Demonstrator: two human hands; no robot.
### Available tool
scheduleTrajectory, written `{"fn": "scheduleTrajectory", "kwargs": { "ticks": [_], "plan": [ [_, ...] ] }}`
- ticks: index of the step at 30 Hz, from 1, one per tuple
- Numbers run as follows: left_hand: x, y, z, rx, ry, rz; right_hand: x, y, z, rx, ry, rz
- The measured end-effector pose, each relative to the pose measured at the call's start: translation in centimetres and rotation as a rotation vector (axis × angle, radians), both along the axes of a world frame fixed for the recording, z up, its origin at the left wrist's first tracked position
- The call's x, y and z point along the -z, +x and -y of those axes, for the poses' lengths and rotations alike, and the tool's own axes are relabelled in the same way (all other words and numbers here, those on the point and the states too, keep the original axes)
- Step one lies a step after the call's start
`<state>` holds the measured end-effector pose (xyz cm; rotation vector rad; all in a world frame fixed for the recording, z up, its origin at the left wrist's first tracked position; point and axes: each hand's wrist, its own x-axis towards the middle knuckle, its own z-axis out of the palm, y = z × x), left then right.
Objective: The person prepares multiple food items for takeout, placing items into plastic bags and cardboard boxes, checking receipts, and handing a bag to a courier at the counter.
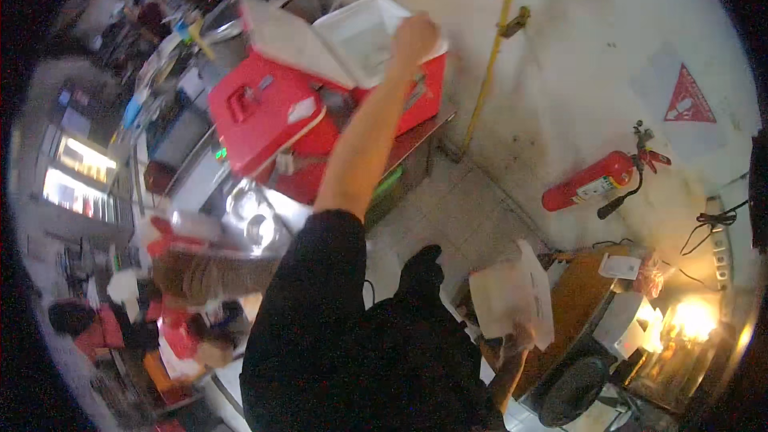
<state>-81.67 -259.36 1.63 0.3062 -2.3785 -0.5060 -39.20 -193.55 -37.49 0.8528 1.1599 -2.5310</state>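
Observation:
My left hand (416,36) reaches up to the far rim of an open red cooler box (429,93) with a white inside. Its fingers are curled and blurred, so their grip cannot be made out. A white lid panel (291,36) tilts up at the cooler's left side. Just left of it stands a second red cooler (261,114) with a closed top and a handle. Down at the lower right, my right hand (517,339) holds a pale, open takeaway box (510,297) by its near end. What the takeaway box contains cannot be made out.
A red fire extinguisher (591,180) is mounted on the right wall, below a red triangular sign (689,99). A yellow pipe (489,78) runs down that wall. At lower right are a brown wooden counter (555,312) and a round black stool seat (573,390). Steel kitchen equipment is at left.

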Motion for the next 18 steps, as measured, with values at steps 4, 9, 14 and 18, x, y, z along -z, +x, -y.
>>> {"fn": "scheduleTrajectory", "kwargs": {
  "ticks": [4,9,14,18],
  "plan": [
    [10.8,-6.4,21.2,-0.102,-0.235,0.494,-9.3,2.9,5.1,0.29,0.085,0.353],
    [19.2,-10.2,27.7,0.015,-0.43,0.818,-14.8,7.8,9.2,0.43,0.289,0.601],
    [24.5,-9.0,28.3,-0.057,-0.571,1.042,-16.1,7.4,17.0,0.448,0.287,0.762],
    [25.0,-8.4,28.5,0.025,-0.442,1.152,-17.2,8.2,20.2,0.455,0.274,0.811]
  ]
}}
